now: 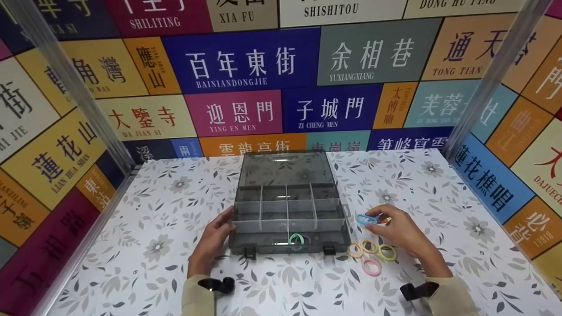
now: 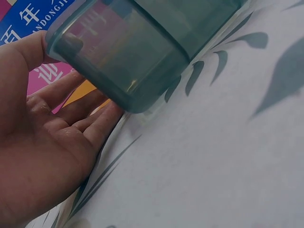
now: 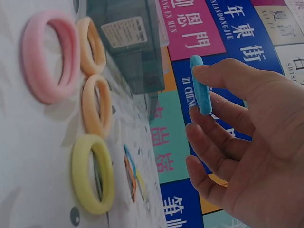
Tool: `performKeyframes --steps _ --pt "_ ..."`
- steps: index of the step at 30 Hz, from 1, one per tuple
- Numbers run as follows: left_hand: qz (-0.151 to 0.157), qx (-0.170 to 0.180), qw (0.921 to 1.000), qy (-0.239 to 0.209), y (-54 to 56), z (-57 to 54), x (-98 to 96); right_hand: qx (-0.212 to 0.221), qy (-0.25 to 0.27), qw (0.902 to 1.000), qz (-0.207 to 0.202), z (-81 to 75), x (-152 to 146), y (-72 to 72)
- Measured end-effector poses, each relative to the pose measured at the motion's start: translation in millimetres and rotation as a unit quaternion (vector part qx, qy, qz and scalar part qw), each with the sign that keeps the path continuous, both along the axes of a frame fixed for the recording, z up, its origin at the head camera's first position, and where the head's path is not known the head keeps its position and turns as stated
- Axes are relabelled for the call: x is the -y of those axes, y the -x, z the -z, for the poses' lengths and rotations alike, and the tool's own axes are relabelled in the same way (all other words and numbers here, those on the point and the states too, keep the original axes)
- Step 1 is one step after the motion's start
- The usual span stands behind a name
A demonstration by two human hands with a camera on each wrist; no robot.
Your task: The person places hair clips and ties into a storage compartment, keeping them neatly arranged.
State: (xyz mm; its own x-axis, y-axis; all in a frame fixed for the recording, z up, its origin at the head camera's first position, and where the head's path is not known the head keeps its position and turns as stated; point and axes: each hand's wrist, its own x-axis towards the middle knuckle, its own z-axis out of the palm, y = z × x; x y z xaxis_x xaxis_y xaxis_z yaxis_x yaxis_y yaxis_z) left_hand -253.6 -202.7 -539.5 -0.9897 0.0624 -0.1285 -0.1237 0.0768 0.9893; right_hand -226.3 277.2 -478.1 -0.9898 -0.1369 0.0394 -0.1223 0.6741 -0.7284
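A grey see-through compartment box lies with its lid laid back. My left hand holds its left side, thumb at the rim and fingers along the outer wall. One green hair tie is in the long front compartment. To the right of the box, my right hand pinches a blue hair tie between thumb and fingers. Below that hand lie a pink hair tie, two pale orange ones and a yellow one.
More thin hair ties, in blue, orange and yellow, lie farther along the table. A floral cloth covers the tabletop. Panels with printed place names stand at the back and both sides, with clear posts at the corners.
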Motion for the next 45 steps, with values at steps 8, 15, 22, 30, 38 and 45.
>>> performKeyframes --steps 8,15,22,30,38,45 --pt "-0.014 0.006 0.9999 -0.005 5.7 -1.0 -1.6 -0.048 -0.002 0.9984 -0.031 -8.3 16 2.8" --pt "-0.026 0.025 0.9993 0.005 4.6 -0.3 -4.8 -0.074 0.0 0.9952 -0.063 -14.8 40 5.8" --pt "-0.02 0.024 0.9995 0.001 4.9 -0.6 -3.3 -0.076 0.006 0.9939 -0.08 -23.5 63 7.6" --pt "-0.012 0.01 0.9998 -0.016 5.5 1.5 -0.1 -0.072 0.016 0.9914 -0.108 -27.8 92 9.9" --pt "-0.01 0.009 0.9998 -0.011 6.2 2.4 -1.6 -0.07 0.032 0.9886 -0.13 -20.7 117 9.5" --pt "-0.014 0.017 0.9998 0.005 4.9 2.2 -0.9 -0.078 0.022 0.9875 -0.135 -12.5 129 7.9"
